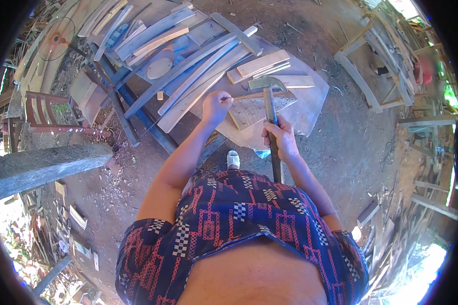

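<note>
We see the right hand (281,136) fisted tight around a hammer (269,96); the left hand (216,104) pinches a nail (239,96) over a board (254,109).

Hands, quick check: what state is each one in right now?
Left hand: closed, fingers pinching a small nail over the wooden board.
Right hand: closed around the hammer handle, head raised above the board.

daylight, shaded | glare low corners | fisheye-bent edges | sharp centre
</note>
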The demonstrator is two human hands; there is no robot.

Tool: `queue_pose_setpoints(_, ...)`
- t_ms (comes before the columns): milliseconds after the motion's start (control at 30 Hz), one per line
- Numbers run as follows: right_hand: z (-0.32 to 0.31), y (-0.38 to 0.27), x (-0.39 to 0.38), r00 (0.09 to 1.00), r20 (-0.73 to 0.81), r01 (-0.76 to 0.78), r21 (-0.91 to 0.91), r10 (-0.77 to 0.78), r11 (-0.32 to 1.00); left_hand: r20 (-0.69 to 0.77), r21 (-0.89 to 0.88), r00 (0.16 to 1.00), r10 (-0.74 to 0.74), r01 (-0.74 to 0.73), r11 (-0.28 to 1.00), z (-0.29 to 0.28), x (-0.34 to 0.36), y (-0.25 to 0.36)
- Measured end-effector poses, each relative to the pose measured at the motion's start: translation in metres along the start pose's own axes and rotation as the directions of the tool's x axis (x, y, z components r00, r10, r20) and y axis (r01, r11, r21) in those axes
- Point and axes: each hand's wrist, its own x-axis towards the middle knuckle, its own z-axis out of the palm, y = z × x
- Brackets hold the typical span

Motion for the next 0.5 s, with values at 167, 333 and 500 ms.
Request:
queue_pose_setpoints(167,-0.009,0.007,-0.008,1.0,-0.026,0.003,0.015,-0.002,1.0,0.052,0.034,0.998,0.031,-0.033,0.999,0.008,0.007,-0.008)
queue_pose_setpoints(333,-0.013,0.011,-0.011,0.999,-0.051,-0.01,0.005,0.01,1.0,0.082,0.045,0.996,0.03,-0.034,0.998,0.008,0.007,-0.011)
queue_pose_setpoints(500,-0.01,0.009,-0.011,0.999,-0.045,-0.013,0.0,0.013,1.0,0.103,0.129,0.99,0.1,-0.113,0.985,0.009,0.007,-0.009)
